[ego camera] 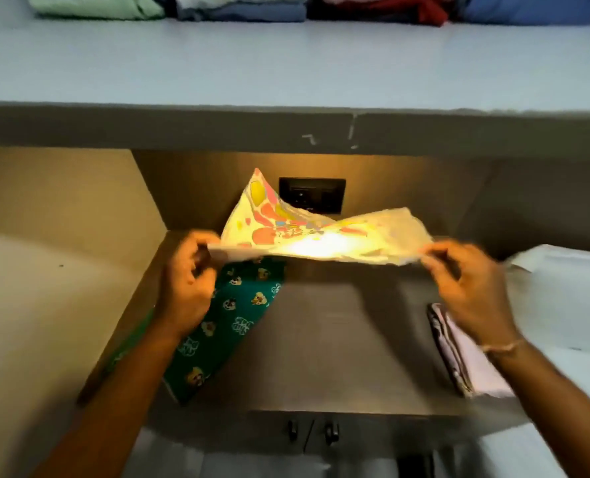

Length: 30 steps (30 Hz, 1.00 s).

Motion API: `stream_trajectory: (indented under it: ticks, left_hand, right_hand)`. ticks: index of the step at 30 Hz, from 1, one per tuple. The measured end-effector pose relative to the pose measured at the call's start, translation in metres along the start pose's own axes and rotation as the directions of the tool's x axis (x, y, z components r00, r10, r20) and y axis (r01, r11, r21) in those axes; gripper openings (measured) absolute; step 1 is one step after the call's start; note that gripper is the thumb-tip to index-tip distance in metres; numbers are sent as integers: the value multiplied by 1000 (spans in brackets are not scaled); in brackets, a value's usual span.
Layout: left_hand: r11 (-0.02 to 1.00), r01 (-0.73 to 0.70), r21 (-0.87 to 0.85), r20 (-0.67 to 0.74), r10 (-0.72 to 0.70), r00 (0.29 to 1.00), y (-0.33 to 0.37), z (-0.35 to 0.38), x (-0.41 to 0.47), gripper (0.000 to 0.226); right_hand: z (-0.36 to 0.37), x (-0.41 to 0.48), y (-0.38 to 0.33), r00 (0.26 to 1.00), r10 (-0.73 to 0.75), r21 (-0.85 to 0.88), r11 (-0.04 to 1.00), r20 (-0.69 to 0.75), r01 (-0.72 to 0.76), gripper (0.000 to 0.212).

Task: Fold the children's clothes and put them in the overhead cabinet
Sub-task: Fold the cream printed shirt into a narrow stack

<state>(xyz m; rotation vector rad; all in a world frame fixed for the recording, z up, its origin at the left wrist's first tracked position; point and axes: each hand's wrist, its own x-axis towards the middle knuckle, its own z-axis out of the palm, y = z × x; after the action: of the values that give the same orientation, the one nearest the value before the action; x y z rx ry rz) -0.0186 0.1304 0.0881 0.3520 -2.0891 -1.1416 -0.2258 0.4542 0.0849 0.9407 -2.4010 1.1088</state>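
Above the desk (338, 339), the printed garment (321, 232) spans left-right, well below the overhead cabinet shelf (286, 63). Left hand (186, 281) and right hand (466, 288) each pinch one end. Both equally near; next fold likely brings the ends together.

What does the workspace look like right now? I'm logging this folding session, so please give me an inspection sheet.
Surface: grey counter in a lit recess.
Job's things: printed yellow garment held up, spread between both hands; green cartoon-print garment lying left; folded pale pink garment lying right; folded clothes on the shelf above.
Clutter: nothing seen.
Grippers: left hand pinches the garment's left edge; right hand pinches its right edge.
Cables: nothing seen.
Surroundings: dark switch panel on the back wall; cabinet handles below.
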Motion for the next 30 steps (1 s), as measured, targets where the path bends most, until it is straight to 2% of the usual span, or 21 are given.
stream_trajectory:
  ticks: [2, 3, 5, 8, 9, 12, 15, 19, 23, 28, 30]
  left_hand:
    - [991, 96, 91, 157, -109, 981, -28, 12, -37, 46]
    - [977, 117, 180, 248, -160, 955, -45, 16, -54, 39]
    - [929, 124, 347, 427, -274, 862, -72, 20, -83, 21]
    - [909, 197, 368, 539, -381, 751, -95, 18, -102, 23]
    - [901, 224, 372, 518, -402, 755, -100, 20, -100, 31]
    - [855, 162, 493, 356, -368, 859, -124, 32, -86, 50]
    - [789, 106, 605, 276, -332, 902, -150, 40, -70, 61]
    - [670, 104, 735, 225, -385, 895, -185, 29, -50, 68]
    - [534, 145, 833, 145, -464, 874, -218, 3, -27, 69]
    - [493, 177, 852, 145, -547, 825, -213, -1, -8, 68]
    - [513, 94, 853, 192, -476, 858, -191, 8, -17, 70]
  right_hand:
    - [11, -57, 13, 991, 66, -11, 998, 119, -66, 16]
    - [18, -81, 19, 979, 103, -46, 994, 176, -97, 16]
    - [29, -121, 28, 932, 198, -137, 977, 302, -163, 13]
    - [37, -144, 32, 852, 298, -197, 952, 431, -233, 15]
    - [40, -143, 31, 851, 311, -174, 950, 423, -260, 17]
    - [58, -118, 28, 882, 309, -122, 951, 355, -284, 22]
    - [93, -84, 34, 850, 292, -221, 952, 438, -213, 45]
    - [136, -74, 58, 742, 326, -400, 912, 585, -86, 66]
    - [151, -83, 72, 776, 307, -477, 879, 551, -9, 68]
    - [152, -84, 75, 788, 293, -478, 878, 541, 2, 67]
    - [146, -83, 70, 784, 274, -431, 902, 556, -10, 67]
